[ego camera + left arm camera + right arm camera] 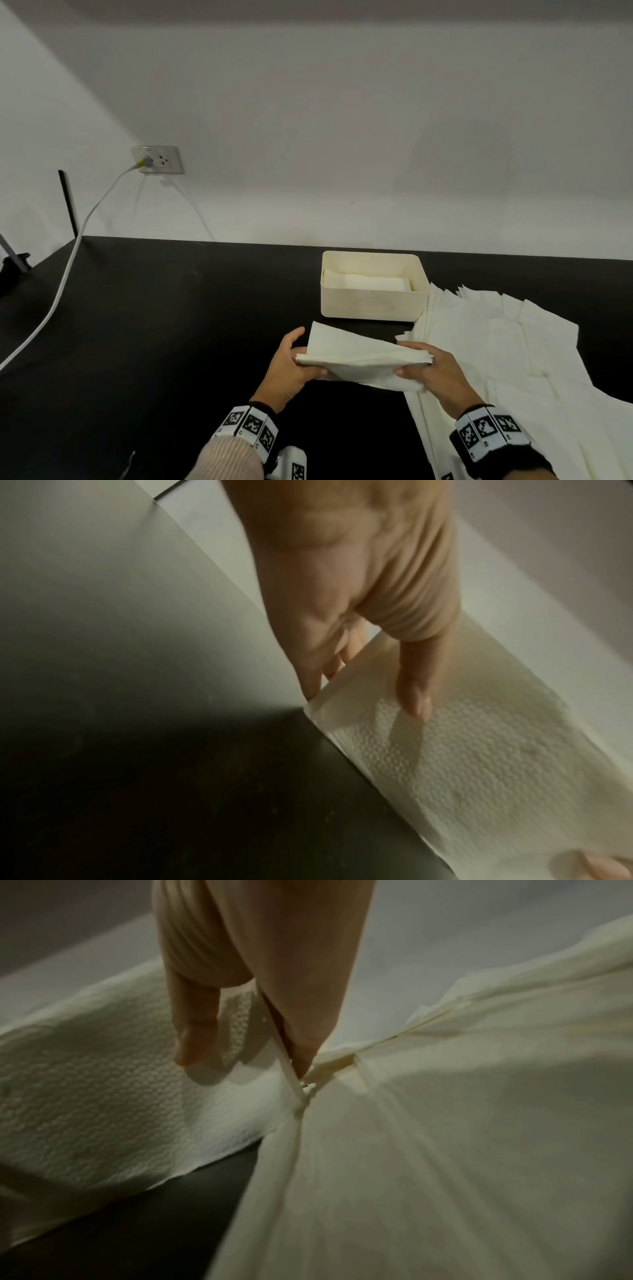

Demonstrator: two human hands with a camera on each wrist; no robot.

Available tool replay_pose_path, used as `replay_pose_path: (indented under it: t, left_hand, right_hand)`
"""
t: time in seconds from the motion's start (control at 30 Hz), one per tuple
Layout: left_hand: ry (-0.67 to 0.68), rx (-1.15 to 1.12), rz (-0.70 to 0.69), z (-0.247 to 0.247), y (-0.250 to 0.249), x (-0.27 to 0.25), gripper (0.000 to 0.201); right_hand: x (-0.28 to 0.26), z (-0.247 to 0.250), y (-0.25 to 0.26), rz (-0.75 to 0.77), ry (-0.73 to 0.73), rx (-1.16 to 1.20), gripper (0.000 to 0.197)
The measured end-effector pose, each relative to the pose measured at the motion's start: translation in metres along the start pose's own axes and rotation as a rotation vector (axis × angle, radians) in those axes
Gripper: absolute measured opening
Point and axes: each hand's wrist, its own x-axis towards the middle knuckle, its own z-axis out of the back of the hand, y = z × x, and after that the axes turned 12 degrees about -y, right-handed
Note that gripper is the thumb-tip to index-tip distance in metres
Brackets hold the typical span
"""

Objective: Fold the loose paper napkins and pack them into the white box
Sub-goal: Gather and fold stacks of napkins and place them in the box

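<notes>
Both hands, the left hand (289, 365) and right hand (433, 368), pinch a half-folded napkin (352, 356) above the dark surface (171, 325). At 12 o'clock the white box (373, 301) holds some folded napkins; loose napkins (513, 359) at 3 o'clock remain.

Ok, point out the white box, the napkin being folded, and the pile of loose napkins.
white box (373, 301), head view, on its front wall.
napkin being folded (349, 353), head view, on its upper folded layer between the two hands.
pile of loose napkins (513, 346), head view, on the top sheet right of the box.
</notes>
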Motion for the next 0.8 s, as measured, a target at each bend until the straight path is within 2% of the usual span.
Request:
replay_pose_path:
  t: [0.13,0.3,0.37,0.5,0.57,0.67,0.73,0.8]
  left_hand:
    - [-0.043,0.068,-0.041,-0.013,0.003,0.002,0.09]
    - [-0.061,0.021,0.002,-0.021,-0.001,0.004,0.102]
    - [-0.103,0.034,-0.015,-0.024,-0.003,0.005,0.085]
    - [-0.216,0.115,-0.06,-0.023,-0.009,0.006,0.029]
    - [-0.182,0.093,-0.089,-0.021,-0.01,0.006,0.019]
    - [-0.138,0.072,-0.074,-0.017,-0.012,0.007,0.024]
    - [-0.119,0.091,-0.037,-0.015,-0.01,0.009,0.035]
    - [-0.102,0.079,-0.002,-0.015,-0.006,0.009,0.044]
  right_hand:
    - [-0.004,-0.004,0.003,0.019,0.019,0.017,0.041]
    - [-0.004,-0.008,0.004,0.039,0.097,0.021,0.048]
    - [-0.002,-0.008,0.002,0.053,0.126,0.003,0.047]
    - [0.002,-0.003,-0.001,0.048,0.016,0.01,0.027]
    - [0.003,0.001,0.003,0.052,0.019,0.043,0.028]
    - [0.007,0.005,0.007,0.043,0.086,0.033,0.039]
    - [0.008,0.004,0.004,0.013,0.111,0.018,0.051]
    - [0.008,0.002,0.0,-0.022,0.106,0.019,0.051]
